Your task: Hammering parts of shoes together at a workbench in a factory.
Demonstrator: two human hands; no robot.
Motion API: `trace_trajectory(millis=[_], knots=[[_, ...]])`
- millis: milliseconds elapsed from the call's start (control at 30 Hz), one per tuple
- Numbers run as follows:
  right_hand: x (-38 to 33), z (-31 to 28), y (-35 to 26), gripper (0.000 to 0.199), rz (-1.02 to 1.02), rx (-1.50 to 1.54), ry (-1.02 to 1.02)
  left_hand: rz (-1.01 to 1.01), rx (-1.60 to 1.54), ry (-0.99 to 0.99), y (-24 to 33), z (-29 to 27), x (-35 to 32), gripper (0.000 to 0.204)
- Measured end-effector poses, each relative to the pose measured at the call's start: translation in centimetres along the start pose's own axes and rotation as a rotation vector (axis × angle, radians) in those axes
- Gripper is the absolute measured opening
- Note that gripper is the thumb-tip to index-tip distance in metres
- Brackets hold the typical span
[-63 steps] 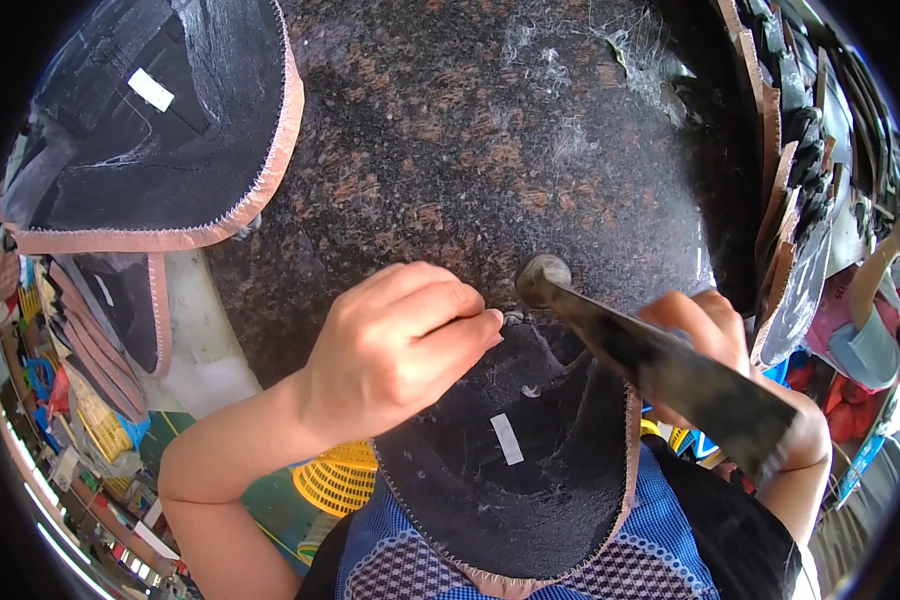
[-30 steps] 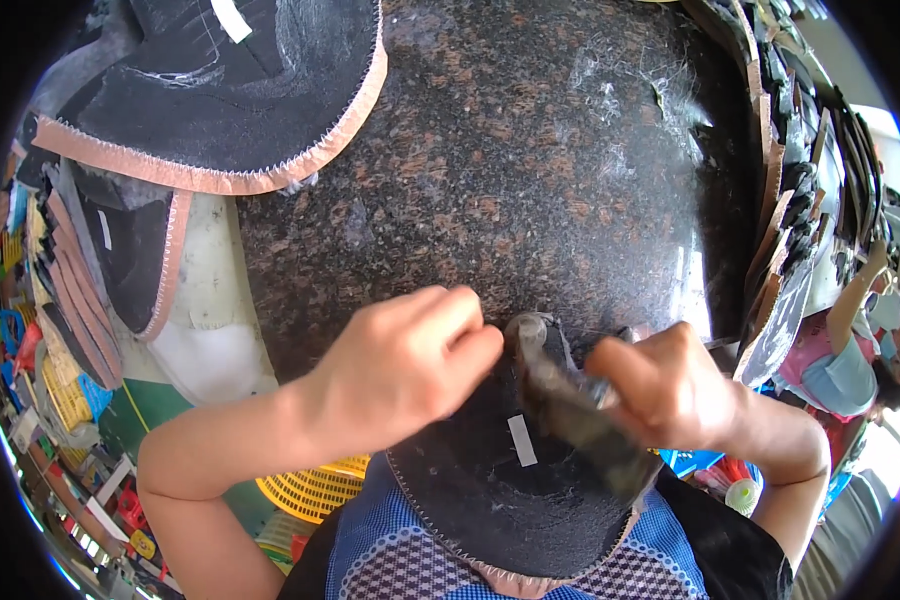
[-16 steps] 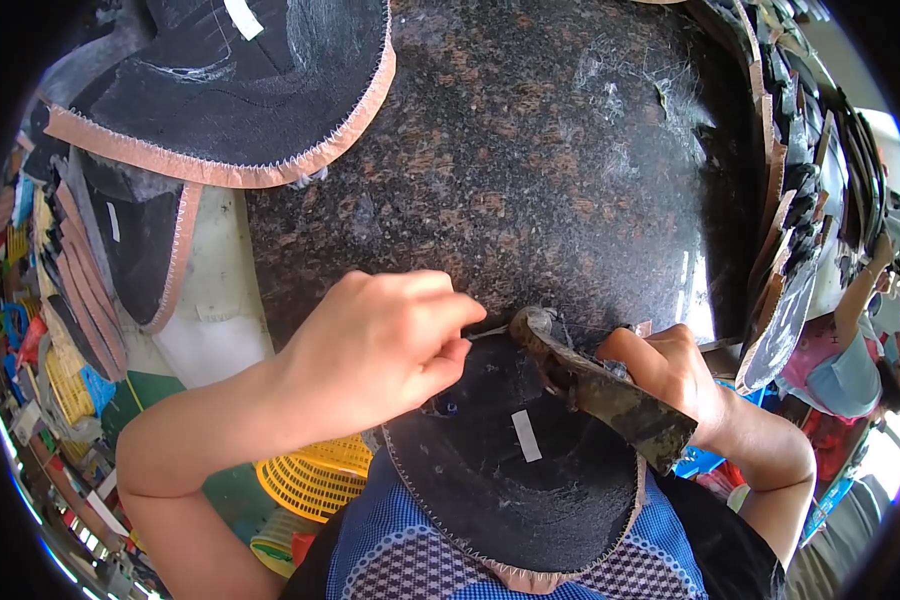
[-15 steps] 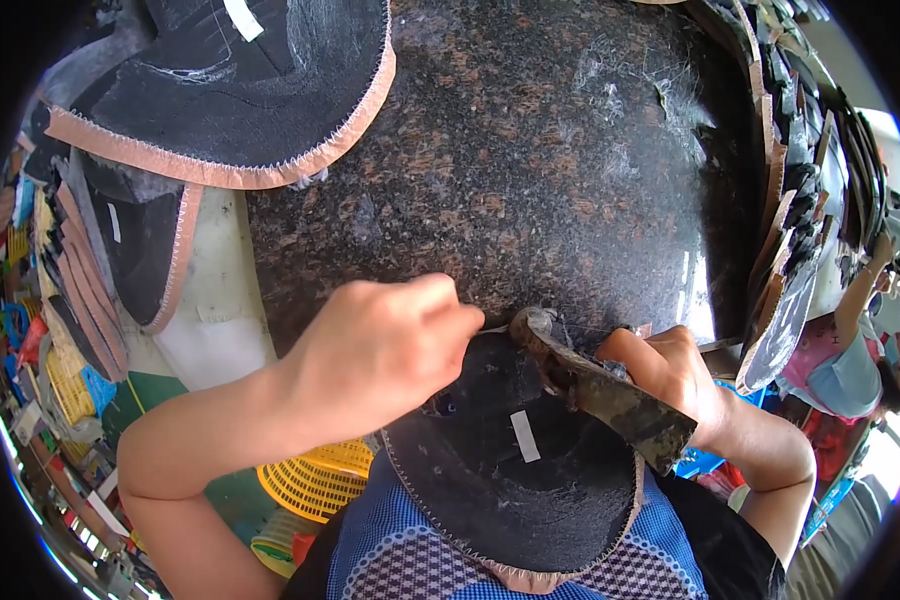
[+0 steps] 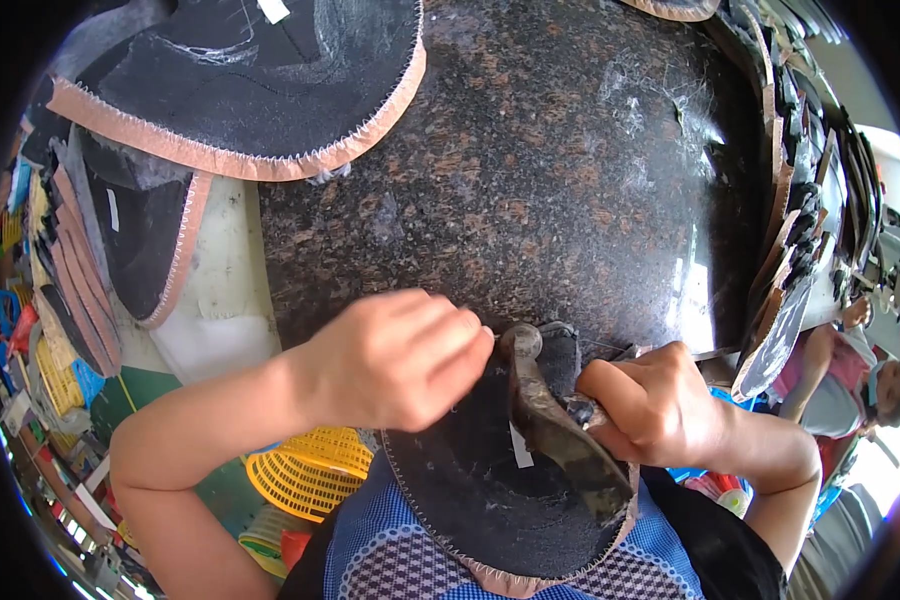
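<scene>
My right hand [image 5: 650, 405] is wrapped round the handle of a shoemaker's hammer. The worn metal hammer head [image 5: 560, 430] has a round face at its far end and a long flared peen toward me. Beneath it, a black rounded piece [image 5: 470, 500] with whip-stitched edging and a white label rests over my lap, against the table's near edge. My left hand [image 5: 410, 360] is closed in a pinch at the piece's far edge, left of the hammer face. What its fingertips hold is too small to make out.
The dark speckled stone slab [image 5: 470, 200] carries lint and thread scraps. A large black piece with a tan stitched rim [image 5: 250, 100] lies at far left, with more stacked beside it. Similar pieces [image 5: 785, 270] stand on the right. A yellow basket [image 5: 310, 470] sits below left; another person [image 5: 840, 370] is at far right.
The hammer has swung leftward and turned, its peen now pointing more toward me. My right hand moved slightly left and down. My left hand stays closed near the piece's far edge.
</scene>
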State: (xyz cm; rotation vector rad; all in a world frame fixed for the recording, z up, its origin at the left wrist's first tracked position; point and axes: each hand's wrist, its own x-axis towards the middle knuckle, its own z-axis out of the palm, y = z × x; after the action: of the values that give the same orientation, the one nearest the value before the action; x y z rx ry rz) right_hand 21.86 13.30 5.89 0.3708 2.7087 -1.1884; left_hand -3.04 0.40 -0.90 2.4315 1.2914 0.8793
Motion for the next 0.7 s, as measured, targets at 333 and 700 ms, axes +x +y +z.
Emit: trace_trajectory(millis=[333, 700], knots=[[1.3, -0.4, 0.2, 0.023, 0.004, 0.071, 0.011, -0.195, -0.059, 0.102, 1.7, 0.7, -1.5, 0.023], [0.8, 2.0, 2.9, 0.039, 0.118, 0.244, 0.324, -0.550, -0.328, 0.142, 3.2, -0.8, -0.9, 0.017]])
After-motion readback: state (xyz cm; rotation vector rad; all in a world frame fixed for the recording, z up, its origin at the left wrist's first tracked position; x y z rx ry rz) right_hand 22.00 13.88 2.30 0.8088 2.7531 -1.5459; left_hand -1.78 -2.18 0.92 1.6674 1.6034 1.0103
